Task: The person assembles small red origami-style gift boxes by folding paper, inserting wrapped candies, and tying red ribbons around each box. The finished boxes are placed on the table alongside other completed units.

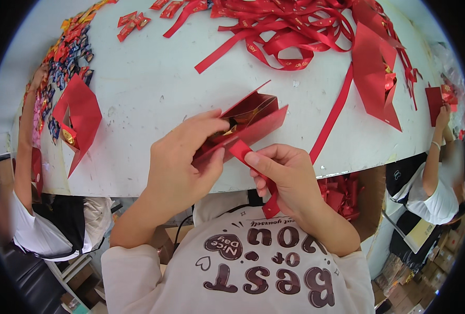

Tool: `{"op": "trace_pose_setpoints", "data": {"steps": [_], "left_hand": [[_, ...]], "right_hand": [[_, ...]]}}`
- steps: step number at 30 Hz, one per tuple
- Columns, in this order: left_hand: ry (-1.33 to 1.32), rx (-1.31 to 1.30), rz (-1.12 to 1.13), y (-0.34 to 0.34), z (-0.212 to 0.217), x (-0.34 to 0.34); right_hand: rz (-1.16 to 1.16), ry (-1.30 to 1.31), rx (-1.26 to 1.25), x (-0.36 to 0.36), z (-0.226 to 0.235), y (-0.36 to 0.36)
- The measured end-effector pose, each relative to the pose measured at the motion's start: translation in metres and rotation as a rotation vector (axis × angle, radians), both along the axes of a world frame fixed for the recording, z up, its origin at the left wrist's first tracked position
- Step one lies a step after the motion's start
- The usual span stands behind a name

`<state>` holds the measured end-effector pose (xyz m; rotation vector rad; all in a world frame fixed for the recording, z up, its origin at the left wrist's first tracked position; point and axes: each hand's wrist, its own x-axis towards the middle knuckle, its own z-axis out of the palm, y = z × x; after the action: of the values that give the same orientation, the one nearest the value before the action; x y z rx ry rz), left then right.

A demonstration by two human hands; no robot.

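My left hand (pixel 177 157) is wrapped round a small red paper gift box (pixel 268 123) just above the near part of the white table. The box is tilted with its top spread apart, and gold-wrapped pieces show inside. Fingers of that hand reach over the opening. Close beside it, my right hand (pixel 292 175) pinches a red ribbon (pixel 239 149) between thumb and fingers. One end of the ribbon lies against the box's near side, and its tail (pixel 270 206) hangs below the hand. Whether the ribbon is fixed to the box, I cannot tell.
A heap of red ribbons (pixel 285 57) lies at the far side, one strand trailing to the near edge. Filled red boxes stand left (pixel 88 112) and right (pixel 373 68). Wrapped candies (pixel 73 55) line the far left. A cardboard box (pixel 373 201) sits below the edge; co-workers work either side.
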<state>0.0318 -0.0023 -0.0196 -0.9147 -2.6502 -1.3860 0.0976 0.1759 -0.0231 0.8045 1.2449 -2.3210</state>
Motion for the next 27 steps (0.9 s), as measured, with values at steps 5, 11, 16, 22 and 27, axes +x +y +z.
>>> {"op": "trace_pose_setpoints", "data": {"steps": [5,11,16,22,27], "left_hand": [[-0.018,0.002,-0.044,-0.002,-0.001,-0.003],[-0.027,-0.021,-0.055,-0.002,0.001,-0.001],[-0.093,-0.004,-0.058,-0.002,0.0,0.0],[-0.122,0.007,-0.087,-0.002,0.004,0.0],[-0.325,0.072,-0.064,0.002,0.009,-0.001]], "right_hand": [[-0.006,-0.015,-0.062,-0.005,0.001,-0.004],[-0.03,0.014,-0.057,-0.006,0.002,-0.004],[0.002,0.034,-0.152,-0.006,0.002,-0.008],[0.013,0.062,-0.142,-0.008,-0.001,-0.01],[0.073,0.062,0.01,-0.007,0.004,-0.01]]}}
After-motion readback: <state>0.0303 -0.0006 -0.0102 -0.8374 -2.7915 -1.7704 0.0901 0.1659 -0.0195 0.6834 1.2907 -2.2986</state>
